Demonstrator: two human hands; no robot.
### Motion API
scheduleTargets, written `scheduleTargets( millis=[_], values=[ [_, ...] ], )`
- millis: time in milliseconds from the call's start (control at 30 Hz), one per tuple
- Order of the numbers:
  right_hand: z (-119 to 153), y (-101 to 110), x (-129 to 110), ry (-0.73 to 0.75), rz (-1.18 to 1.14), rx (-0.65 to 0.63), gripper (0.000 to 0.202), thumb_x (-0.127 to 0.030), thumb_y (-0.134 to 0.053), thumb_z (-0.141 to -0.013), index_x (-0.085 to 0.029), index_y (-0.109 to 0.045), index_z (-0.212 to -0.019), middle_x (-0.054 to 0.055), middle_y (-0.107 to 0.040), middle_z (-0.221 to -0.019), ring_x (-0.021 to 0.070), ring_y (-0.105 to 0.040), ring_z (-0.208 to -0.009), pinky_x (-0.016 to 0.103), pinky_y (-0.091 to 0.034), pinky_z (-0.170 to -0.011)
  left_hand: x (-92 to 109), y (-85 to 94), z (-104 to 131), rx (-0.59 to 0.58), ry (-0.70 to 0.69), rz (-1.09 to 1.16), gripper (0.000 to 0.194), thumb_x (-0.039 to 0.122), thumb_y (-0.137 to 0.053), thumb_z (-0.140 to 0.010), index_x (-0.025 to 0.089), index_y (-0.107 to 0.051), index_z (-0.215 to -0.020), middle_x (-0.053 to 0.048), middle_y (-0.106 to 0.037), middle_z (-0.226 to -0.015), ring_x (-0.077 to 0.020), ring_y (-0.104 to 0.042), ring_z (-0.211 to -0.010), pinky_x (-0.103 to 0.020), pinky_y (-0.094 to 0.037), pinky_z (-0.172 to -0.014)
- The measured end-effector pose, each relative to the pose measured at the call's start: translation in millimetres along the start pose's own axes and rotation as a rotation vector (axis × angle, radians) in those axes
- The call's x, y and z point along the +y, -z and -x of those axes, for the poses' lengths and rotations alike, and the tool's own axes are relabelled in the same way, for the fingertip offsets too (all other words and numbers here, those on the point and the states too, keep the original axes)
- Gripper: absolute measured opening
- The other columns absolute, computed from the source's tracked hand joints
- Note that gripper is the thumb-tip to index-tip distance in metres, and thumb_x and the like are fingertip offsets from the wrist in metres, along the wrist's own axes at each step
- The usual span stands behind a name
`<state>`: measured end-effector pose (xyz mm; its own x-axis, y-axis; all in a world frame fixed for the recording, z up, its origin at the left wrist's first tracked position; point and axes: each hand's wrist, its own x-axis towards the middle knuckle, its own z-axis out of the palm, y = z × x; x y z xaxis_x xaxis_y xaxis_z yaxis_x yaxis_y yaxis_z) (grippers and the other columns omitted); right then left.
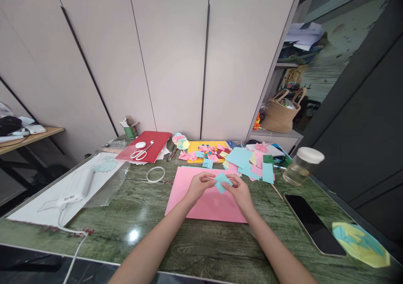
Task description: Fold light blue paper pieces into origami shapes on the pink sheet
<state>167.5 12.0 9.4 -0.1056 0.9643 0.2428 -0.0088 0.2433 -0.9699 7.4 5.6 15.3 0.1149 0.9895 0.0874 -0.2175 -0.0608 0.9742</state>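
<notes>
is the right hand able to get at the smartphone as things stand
Probably yes: the smartphone lies uncovered on the table to the right, though the right hand would have to let go of the light-blue paper.

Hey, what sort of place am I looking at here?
Probably a craft table in a home or small workroom: there's light-blue paper in hand, white-handled scissors, and tall cabinet doors behind.

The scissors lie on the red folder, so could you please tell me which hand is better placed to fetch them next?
Probably the left hand: the scissors lie on its side; the right hand is farther away. Both hold the blue paper, so the left must first release it.
</notes>
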Motion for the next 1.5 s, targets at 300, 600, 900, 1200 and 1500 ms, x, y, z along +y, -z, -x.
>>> scheduleTargets(
  millis=[300, 600, 900, 1200, 1500],
  values=[
    [1.3, 0.8, -6.3, 0.01, 0.025, -0.047, 0.025, -0.041, -0.055, -0.07, -0.017, -0.06, -0.069, 0.004, -0.061, -0.068, 0.0185, -0.055, -0.068, 0.031, -0.043, -0.066, -1.5, 2.2, -2.1, 0.023, 0.023, 0.06, 0.035, 0.031, -0.069, -0.056, 0.013, -0.059, -0.084, -0.005, -0.064, -0.068, -0.0151, -0.059, -0.066, -0.031, -0.046, -0.069],
    [3.6, 1.4, -15.6, 0.045, 0.057, 0.01, 0.024, -0.038, -0.053, -0.072, -0.019, -0.056, -0.058, 0.0, -0.054, -0.059, 0.0147, -0.049, -0.061, 0.026, -0.038, -0.06, 5.0, -2.5, 1.9, -0.003, -0.008, 0.101, 0.03, 0.032, -0.066, -0.06, 0.015, -0.059, -0.083, -0.004, -0.063, -0.07, -0.0149, -0.059, -0.068, -0.033, -0.046, -0.071],
    [7.5, -1.7, -16.4, 0.107, 0.034, 0.072, 0.024, -0.033, -0.051, -0.074, -0.019, -0.053, -0.055, -0.001, -0.051, -0.056, 0.014, -0.046, -0.059, 0.025, -0.036, -0.059, 1.5, -5.6, 0.7, -0.008, -0.102, 0.136, 0.018, 0.027, -0.061, -0.067, 0.015, -0.056, -0.079, -0.002, -0.059, -0.071, -0.0123, -0.055, -0.069, -0.03, -0.046, -0.071],
    [3.2, 4.9, -14.3, 0.101, -0.029, 0.052, 0.022, -0.035, -0.044, -0.079, -0.018, -0.058, -0.077, 0.004, -0.059, -0.075, 0.0165, -0.054, -0.067, 0.033, -0.042, -0.07, -0.7, -0.3, -1.0, 0.043, -0.072, 0.154, 0.023, 0.032, -0.056, -0.069, 0.016, -0.06, -0.085, -0.007, -0.059, -0.093, -0.0179, -0.055, -0.084, -0.034, -0.044, -0.077],
    [3.8, 6.1, -17.3, 0.191, 0.101, -0.002, 0.017, -0.029, -0.056, -0.071, -0.02, -0.055, -0.086, 0.005, -0.058, -0.085, 0.0188, -0.055, -0.08, 0.034, -0.043, -0.075, 1.9, 0.6, 0.6, -0.069, 0.044, 0.212, 0.027, 0.031, -0.06, -0.066, 0.014, -0.062, -0.088, -0.01, -0.061, -0.092, -0.0193, -0.057, -0.083, -0.036, -0.041, -0.08]
  ],
)
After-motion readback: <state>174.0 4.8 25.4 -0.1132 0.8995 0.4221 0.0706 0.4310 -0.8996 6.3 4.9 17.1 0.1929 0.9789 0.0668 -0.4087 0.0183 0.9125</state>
